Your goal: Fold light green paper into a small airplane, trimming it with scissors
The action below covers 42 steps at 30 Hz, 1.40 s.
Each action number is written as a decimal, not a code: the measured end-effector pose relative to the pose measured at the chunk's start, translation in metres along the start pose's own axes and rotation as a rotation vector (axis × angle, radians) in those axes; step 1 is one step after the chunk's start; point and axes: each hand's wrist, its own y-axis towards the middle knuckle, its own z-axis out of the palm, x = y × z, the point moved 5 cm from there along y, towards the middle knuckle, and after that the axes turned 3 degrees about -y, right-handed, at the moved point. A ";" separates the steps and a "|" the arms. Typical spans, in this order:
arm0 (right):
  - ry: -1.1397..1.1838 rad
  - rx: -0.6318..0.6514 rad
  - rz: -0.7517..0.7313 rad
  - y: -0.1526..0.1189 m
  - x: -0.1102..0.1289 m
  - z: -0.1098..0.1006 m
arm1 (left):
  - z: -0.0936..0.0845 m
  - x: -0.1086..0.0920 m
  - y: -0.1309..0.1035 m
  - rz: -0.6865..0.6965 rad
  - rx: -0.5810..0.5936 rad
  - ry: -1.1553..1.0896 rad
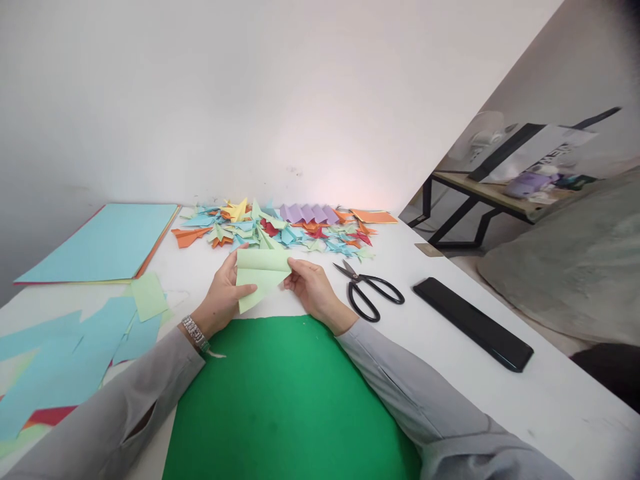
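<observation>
A light green sheet of paper (263,273) with a crease across its upper part is held up between both hands, above the far edge of a green mat (290,387). My left hand (223,293) grips its left side, thumb on the front and fingers behind. At the right edge, my right hand (313,287) pinches the paper near the crease between thumb and fingers. Just beyond the paper lies a heap of small folded paper pieces (243,230) in several colours. Black-handled scissors (367,287) rest open to the right of my right hand.
A stack of large coloured sheets (105,243) lies at the back left. Cut blue and green paper pieces (75,360) spread over the left side. A long black case (473,323) sits on the right of the white table (500,413). A wall (250,100) rises behind.
</observation>
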 end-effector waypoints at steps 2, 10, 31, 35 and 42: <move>-0.001 0.001 0.001 0.000 0.000 0.000 | -0.001 0.001 0.000 0.015 0.004 0.005; 0.013 -0.001 0.010 0.000 0.000 0.000 | -0.003 0.003 0.000 -0.004 -0.016 0.012; 0.076 -0.081 0.089 0.002 -0.003 -0.005 | -0.002 0.001 0.003 -0.163 -0.076 -0.225; 0.079 -0.072 0.096 0.002 -0.004 -0.004 | -0.002 0.005 0.003 -0.100 -0.028 -0.136; 0.091 -0.043 0.095 0.002 -0.005 -0.006 | 0.002 0.006 0.000 -0.087 0.006 -0.065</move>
